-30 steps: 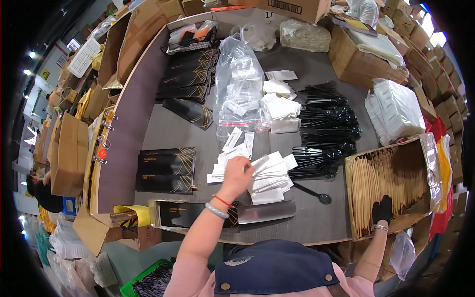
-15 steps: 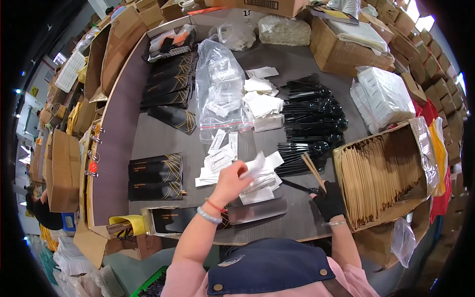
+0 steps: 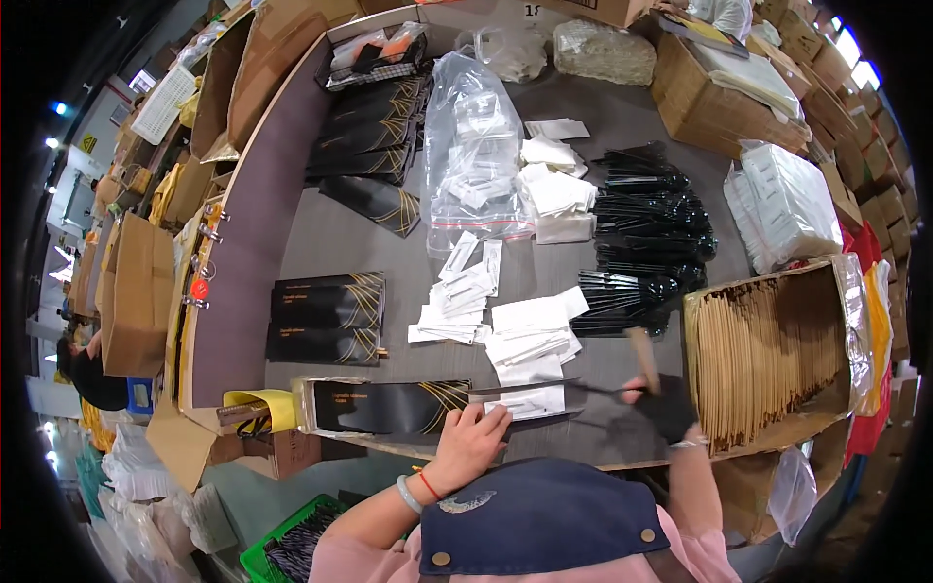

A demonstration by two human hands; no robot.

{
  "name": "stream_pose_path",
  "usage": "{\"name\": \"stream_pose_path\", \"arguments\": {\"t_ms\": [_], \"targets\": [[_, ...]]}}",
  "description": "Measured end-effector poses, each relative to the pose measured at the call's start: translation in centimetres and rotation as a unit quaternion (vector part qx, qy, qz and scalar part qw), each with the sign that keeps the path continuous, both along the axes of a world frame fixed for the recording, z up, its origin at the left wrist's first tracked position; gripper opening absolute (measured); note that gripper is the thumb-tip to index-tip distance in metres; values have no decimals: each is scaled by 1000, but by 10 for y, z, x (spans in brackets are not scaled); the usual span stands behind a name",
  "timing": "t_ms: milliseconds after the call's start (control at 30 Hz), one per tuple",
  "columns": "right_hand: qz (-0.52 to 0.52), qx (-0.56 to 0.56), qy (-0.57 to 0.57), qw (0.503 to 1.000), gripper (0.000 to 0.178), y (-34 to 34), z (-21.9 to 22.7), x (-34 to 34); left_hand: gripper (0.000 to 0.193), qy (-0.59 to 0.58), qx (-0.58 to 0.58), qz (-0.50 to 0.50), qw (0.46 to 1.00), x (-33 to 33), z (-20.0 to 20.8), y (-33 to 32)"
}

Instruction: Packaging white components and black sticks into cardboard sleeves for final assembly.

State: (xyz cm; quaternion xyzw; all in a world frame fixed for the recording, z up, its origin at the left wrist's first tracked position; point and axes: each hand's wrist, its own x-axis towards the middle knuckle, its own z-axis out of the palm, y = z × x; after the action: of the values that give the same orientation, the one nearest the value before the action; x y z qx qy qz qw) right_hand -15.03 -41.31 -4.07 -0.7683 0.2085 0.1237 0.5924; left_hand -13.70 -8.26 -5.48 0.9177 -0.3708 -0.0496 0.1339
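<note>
My left hand (image 3: 473,442) is closed over the near edge of a black paper sleeve, its fingertips at the left end of a white paper packet (image 3: 533,401). That packet lies along the sleeve's right part. The printed black sleeves (image 3: 384,408) lie in a shallow open carton (image 3: 309,408). In my right hand (image 3: 666,406), which wears a black fingerless glove, a pair of wooden chopsticks (image 3: 642,356) points up, blurred by motion. A black plastic spoon (image 3: 607,391) is also in its grip, its handle reaching left above the packet.
Loose white packets (image 3: 535,340) are piled mid-table, with black spoons (image 3: 651,233) behind to the right. A carton of chopsticks (image 3: 763,364) stands at right. Filled sleeves (image 3: 326,316) lie at left. A plastic bag of packets (image 3: 476,146) lies farther back.
My left hand has brought a white packet down onto the sleeve. The right hand's spoon has swung leftward over the sleeve, and the whole view has shifted a little.
</note>
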Motion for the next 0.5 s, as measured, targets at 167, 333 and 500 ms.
{"name": "stream_pose_path", "arguments": {"t_ms": [167,333,500], "targets": [[225,-221,-172,933,32,62,-31,28,56,-3,-2,10,1000,5,2,14],[307,-311,-251,864,39,56,-17,22,68,28,-71,99,992,23,20,37],[392,-295,-281,825,30,63,-38,28,71,42,-93,85,991,35,2,42]]}}
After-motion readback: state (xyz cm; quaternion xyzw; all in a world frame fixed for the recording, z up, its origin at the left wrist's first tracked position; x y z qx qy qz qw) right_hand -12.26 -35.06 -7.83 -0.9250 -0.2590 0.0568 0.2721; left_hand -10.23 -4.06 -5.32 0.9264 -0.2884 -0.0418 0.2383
